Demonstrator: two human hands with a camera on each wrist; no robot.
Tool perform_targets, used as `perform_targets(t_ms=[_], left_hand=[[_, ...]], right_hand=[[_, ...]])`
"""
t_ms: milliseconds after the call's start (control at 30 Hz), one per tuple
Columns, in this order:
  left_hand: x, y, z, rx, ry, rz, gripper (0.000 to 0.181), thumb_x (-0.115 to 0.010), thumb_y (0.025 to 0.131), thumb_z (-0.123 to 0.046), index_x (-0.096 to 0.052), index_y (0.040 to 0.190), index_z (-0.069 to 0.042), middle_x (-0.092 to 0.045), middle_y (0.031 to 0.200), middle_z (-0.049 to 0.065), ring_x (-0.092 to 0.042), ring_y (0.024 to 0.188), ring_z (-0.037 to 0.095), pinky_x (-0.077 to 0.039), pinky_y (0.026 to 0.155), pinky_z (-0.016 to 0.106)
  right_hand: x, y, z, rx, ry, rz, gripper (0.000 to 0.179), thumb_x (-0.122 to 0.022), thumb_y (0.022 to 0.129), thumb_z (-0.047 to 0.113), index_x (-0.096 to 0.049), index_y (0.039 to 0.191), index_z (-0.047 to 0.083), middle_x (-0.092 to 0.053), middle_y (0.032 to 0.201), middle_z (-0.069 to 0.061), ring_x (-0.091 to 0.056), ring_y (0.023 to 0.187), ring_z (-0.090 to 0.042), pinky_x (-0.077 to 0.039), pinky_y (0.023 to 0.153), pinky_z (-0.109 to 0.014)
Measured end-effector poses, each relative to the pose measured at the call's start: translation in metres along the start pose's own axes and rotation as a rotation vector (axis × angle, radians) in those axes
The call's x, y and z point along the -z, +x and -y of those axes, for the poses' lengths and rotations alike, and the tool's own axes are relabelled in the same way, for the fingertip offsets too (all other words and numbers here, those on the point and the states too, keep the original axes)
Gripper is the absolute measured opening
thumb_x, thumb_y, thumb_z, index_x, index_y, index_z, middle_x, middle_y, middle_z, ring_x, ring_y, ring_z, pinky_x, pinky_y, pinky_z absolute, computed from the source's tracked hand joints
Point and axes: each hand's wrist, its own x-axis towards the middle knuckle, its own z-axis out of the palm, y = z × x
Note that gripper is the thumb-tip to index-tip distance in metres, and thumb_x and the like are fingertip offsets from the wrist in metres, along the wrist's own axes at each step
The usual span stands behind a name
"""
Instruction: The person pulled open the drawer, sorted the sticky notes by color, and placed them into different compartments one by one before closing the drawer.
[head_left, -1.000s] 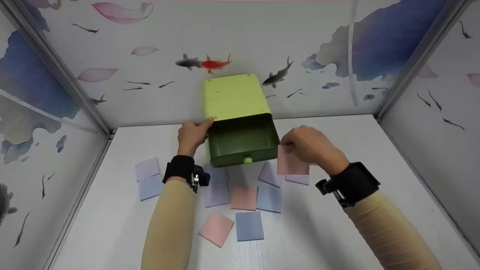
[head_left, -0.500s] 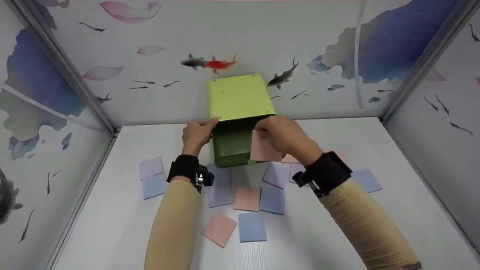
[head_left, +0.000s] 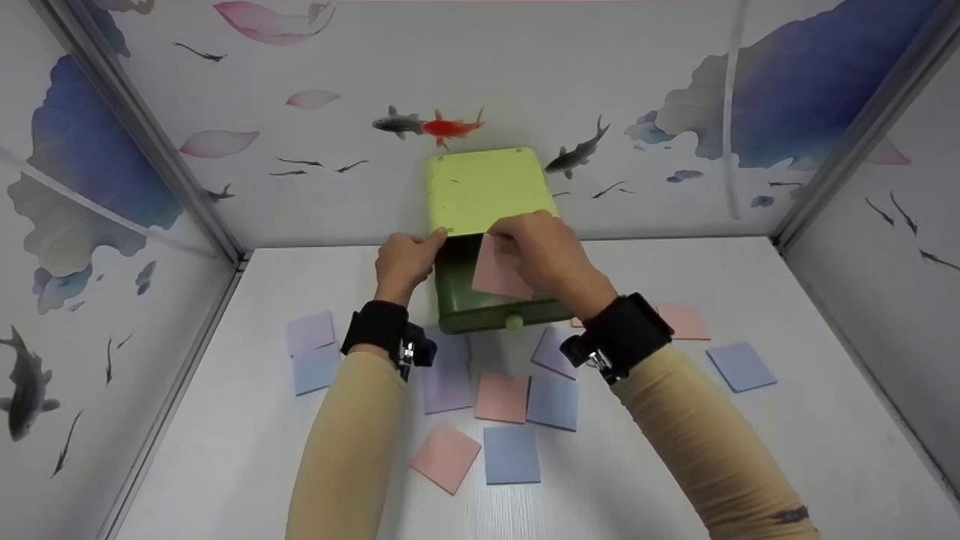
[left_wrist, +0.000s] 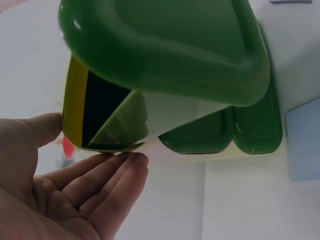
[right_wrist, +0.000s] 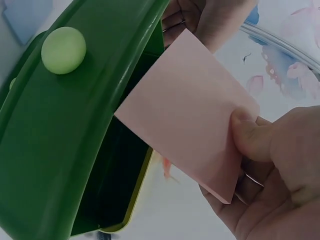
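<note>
A: Head view, drawer (head_left: 476, 320) serving as dial centre. What is the right grip doing?

B: Right hand (head_left: 541, 249) is pinching the pink pad (head_left: 495, 271): thumb pressing one face, fingers bending behind it.

A: Where is that pad hanging?

B: Over the drawer's mouth, tilting. In the right wrist view its corner is pointing at the front rim; whether they are touching, I am not able to tell.

A: Left grip?

B: Left hand (head_left: 406, 262) is holding the box (head_left: 491, 191) at nine to ten o'clock. Thumb is resting at the top's near corner, fingers are reaching along the side, box edge sitting between them.

A: Box position?

B: Standing toward the bench's (head_left: 600, 487) twelve o'clock edge, near the wall (head_left: 360, 202). Drawer is jutting toward six, its knob (head_left: 514, 322) facing that way.

A: What is lying on the bench around it?

B: A purple pad (head_left: 311, 332) and a blue pad (head_left: 313, 371) are lying together between eight and nine. A second purple pad (head_left: 448, 388) is lying at seven. A second pink pad (head_left: 501, 399) is lying at six, a second blue pad (head_left: 553, 403) just beside it toward five. Farther out, a third blue pad (head_left: 512, 455) is lying at six and a third pink pad (head_left: 446, 459) between six and seven. Past the right forearm (head_left: 705, 427), a fourth pink pad (head_left: 684, 322) is showing in part between three and four.
</note>
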Motion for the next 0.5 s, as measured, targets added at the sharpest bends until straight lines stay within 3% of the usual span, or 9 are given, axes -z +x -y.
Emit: perform_targets(t_ms=[300, 500], left_hand=[[0.004, 0.002, 0.0, -0.032, 0.045, -0.091, 0.044, -0.061, 0.092, -0.045, -0.073, 0.112, -0.008, -0.072, 0.11, 0.008, -0.067, 0.098, 0.025, -0.053, 0.082, 0.038], [0.003, 0.0, 0.001, -0.051, 0.024, -0.121, 0.037, -0.063, 0.091, -0.041, -0.074, 0.111, -0.011, -0.073, 0.109, 0.006, -0.067, 0.099, 0.024, -0.053, 0.083, 0.038]], right_hand=[[-0.024, 0.012, 0.006, 0.036, -0.053, 0.016, 0.018, -0.064, 0.095, 0.014, -0.076, 0.109, 0.013, -0.075, 0.105, -0.007, -0.07, 0.097, -0.026, -0.056, 0.085, -0.041], [-0.045, 0.016, 0.011, 0.049, -0.065, 0.061, 0.02, -0.063, 0.096, 0.014, -0.076, 0.109, 0.018, -0.075, 0.106, -0.003, -0.07, 0.097, -0.023, -0.056, 0.085, -0.04]])
